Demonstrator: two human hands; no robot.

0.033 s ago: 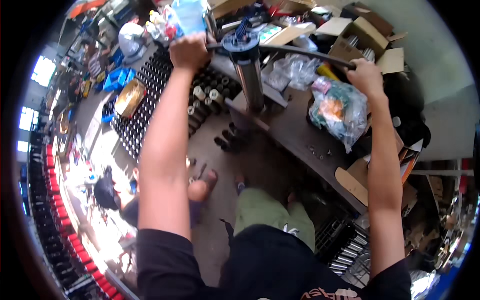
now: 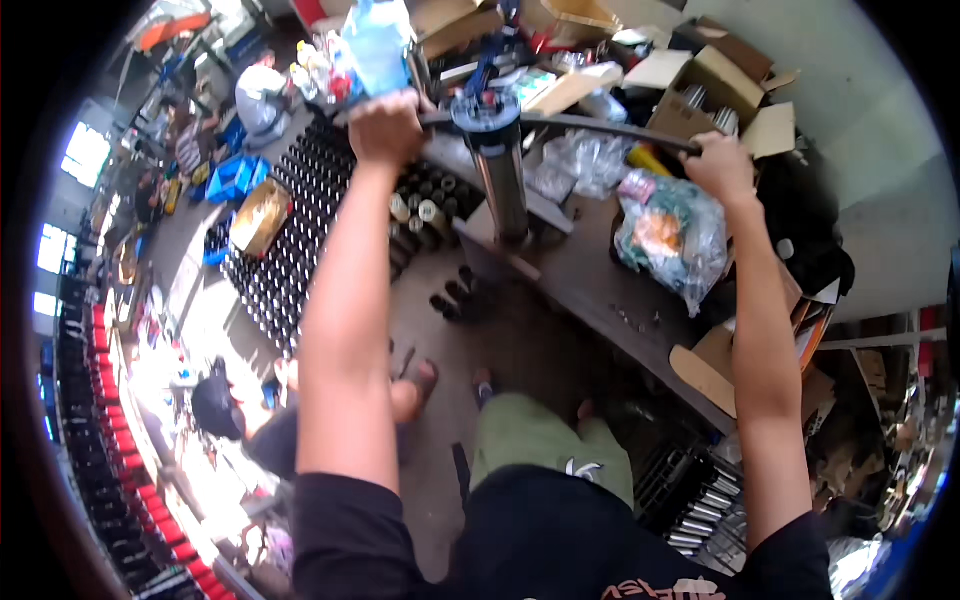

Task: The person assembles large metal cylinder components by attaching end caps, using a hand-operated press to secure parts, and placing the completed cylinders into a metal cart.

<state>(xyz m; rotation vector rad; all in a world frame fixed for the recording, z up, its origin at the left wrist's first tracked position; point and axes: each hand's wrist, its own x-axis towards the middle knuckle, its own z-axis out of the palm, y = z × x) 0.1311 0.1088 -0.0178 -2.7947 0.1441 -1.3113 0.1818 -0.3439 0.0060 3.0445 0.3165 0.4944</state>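
Observation:
A long dark metal bar (image 2: 615, 126) runs crosswise at the top of an upright metal cylinder (image 2: 503, 190). My left hand (image 2: 388, 128) is closed round the bar's left end, and my right hand (image 2: 722, 166) grips its right end. Both arms reach forward, nearly straight. The cylinder carries a dark round cap (image 2: 486, 111) and stands at a metal mount (image 2: 548, 212) on the workbench (image 2: 600, 290). How the bar joins the cylinder is hidden behind the cap.
Clear plastic bags (image 2: 672, 240) and open cardboard boxes (image 2: 715, 85) crowd the bench. Rows of dark cylindrical parts (image 2: 290, 235) cover the floor at left. A co-worker in a dark cap (image 2: 217, 405) sits low at my left. A rack of metal tubes (image 2: 700, 510) stands near my right.
The whole view has shifted slightly. My left hand has come a little nearer to me with its end of the bar; both hands keep their grip.

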